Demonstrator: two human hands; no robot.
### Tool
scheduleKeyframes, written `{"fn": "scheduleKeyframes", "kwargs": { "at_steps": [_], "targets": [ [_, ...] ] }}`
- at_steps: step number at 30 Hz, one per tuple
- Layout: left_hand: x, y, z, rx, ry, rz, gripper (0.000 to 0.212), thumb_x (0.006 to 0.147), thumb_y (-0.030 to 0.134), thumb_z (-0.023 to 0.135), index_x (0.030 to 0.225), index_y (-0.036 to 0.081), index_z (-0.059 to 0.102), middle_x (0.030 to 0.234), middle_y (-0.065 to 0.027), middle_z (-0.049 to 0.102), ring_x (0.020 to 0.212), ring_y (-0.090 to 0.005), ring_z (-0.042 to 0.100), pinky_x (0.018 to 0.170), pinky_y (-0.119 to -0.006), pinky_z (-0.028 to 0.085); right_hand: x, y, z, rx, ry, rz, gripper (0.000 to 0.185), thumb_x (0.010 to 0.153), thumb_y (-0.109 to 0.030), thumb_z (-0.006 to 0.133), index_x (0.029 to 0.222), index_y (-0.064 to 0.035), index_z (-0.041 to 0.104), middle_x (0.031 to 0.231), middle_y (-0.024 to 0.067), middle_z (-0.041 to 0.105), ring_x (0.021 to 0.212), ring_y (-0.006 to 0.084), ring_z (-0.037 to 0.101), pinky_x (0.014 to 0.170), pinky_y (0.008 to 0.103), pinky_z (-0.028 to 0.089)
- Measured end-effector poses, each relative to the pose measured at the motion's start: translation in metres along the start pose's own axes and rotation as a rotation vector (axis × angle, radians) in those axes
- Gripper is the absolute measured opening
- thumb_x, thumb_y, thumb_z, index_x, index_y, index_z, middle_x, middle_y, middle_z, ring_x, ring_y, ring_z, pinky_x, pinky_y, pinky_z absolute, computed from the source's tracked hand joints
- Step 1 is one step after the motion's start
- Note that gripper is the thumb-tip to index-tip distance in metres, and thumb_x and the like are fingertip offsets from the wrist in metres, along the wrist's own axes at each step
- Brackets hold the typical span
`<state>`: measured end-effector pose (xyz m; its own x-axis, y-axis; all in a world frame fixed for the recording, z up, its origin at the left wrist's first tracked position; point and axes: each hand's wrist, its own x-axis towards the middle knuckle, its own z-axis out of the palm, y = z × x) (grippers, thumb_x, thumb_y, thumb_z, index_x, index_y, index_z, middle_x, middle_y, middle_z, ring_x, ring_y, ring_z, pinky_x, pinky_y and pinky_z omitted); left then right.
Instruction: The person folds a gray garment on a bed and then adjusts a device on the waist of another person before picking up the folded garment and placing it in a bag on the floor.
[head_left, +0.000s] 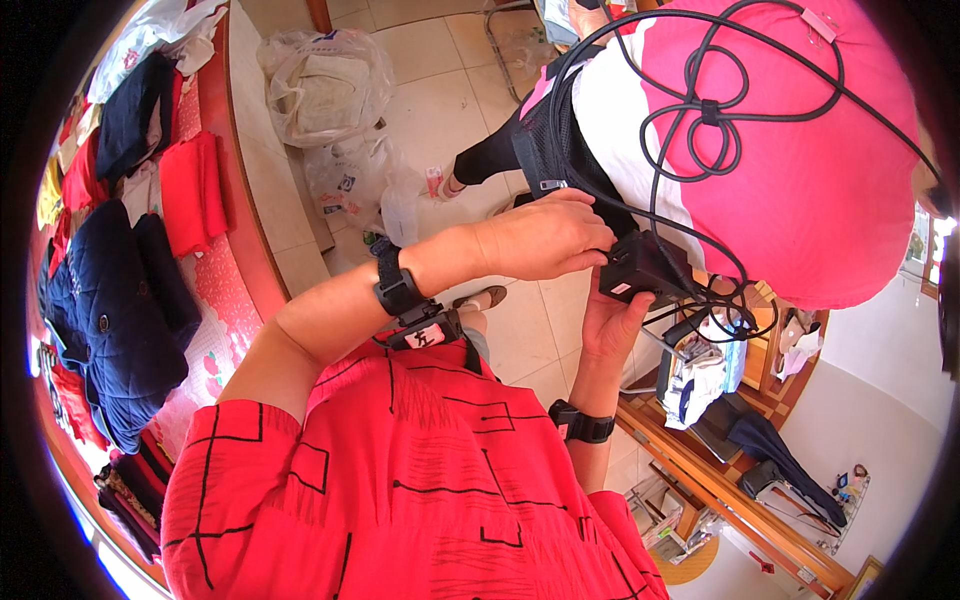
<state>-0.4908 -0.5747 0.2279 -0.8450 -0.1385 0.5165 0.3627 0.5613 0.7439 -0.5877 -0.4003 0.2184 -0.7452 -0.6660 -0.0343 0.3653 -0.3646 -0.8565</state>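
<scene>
A black electronic box (646, 271) with cables plugged into it sits between my two hands, right of centre. My right hand (611, 319) holds it from below, thumb along its near side. My left hand (551, 234) reaches over from the left, its fingertips touching the box's left edge. Black cables (709, 112), looped and tied, run from the box over the back of another person in a pink and white top (795, 180). A black mesh bag (551, 154) hangs at that person's waist. Black straps are on both my wrists.
Folded clothes and a navy quilted jacket (124, 330) lie on a bed or table at the left. Plastic bags (326, 86) stand on the tiled floor beside it. Clothes (701, 375) are piled at the right near a wooden door frame (735, 517).
</scene>
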Motion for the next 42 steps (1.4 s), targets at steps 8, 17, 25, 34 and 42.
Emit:
{"fn": "scheduleKeyframes", "kwargs": {
  "at_steps": [8,17,25,34,42],
  "targets": [
    [0.000,-0.005,0.005,0.015,-0.001,0.041,0.015,0.086,0.016,0.060,0.081,0.003,0.056,0.077,-0.0122,0.059,0.086,-0.0310,0.058,0.097,-0.042,0.040,-0.003,0.002,-0.008,-0.153,0.038,-0.030,0.079,0.073,-0.045,0.077,0.134,-0.0111,0.042,0.133,0.0034,0.049,0.123,0.0204,0.047,0.108,0.0415,0.036],
    [-0.002,-0.008,0.010,-0.107,-0.037,0.004,0.016,0.084,0.014,0.062,0.078,0.001,0.055,0.075,-0.0160,0.057,0.085,-0.0369,0.054,0.083,-0.044,0.043,-0.006,0.012,-0.014,-0.219,0.028,-0.067,0.080,0.074,-0.044,0.077,0.136,-0.0116,0.037,0.133,0.0037,0.047,0.121,0.0209,0.047,0.107,0.0413,0.037],
    [-0.004,-0.017,0.008,-0.109,-0.009,-0.018,0.022,0.084,0.020,0.066,0.097,0.004,0.060,0.095,-0.0111,0.060,0.097,-0.0324,0.054,0.095,-0.046,0.039,-0.002,0.003,0.001,-0.161,0.046,-0.106,0.083,0.071,-0.040,0.081,0.134,-0.0067,0.037,0.125,0.0083,0.052,0.113,0.0256,0.054,0.095,0.0418,0.048],
    [-0.032,-0.070,-0.038,0.439,0.337,-0.447,0.021,0.081,0.015,0.067,0.096,0.003,0.059,0.095,-0.0126,0.062,0.090,-0.0313,0.059,0.079,-0.039,0.049,-0.003,-0.011,-0.034,-0.152,0.111,-0.231,0.071,0.074,-0.018,0.080,0.132,-0.0034,0.041,0.126,0.0076,0.053,0.117,0.0232,0.051,0.102,0.0389,0.040],
    [-0.024,-0.084,0.010,-0.122,0.110,-0.762,0.028,0.082,0.023,0.071,0.089,-0.002,0.059,0.079,-0.0116,0.065,0.067,-0.0187,0.062,0.065,-0.032,0.051,0.004,0.006,-0.029,-0.131,0.267,-0.231,0.074,0.065,0.010,0.073,0.130,-0.0055,0.041,0.115,0.0050,0.054,0.103,0.0178,0.053,0.091,0.0310,0.045]
  ]
}}
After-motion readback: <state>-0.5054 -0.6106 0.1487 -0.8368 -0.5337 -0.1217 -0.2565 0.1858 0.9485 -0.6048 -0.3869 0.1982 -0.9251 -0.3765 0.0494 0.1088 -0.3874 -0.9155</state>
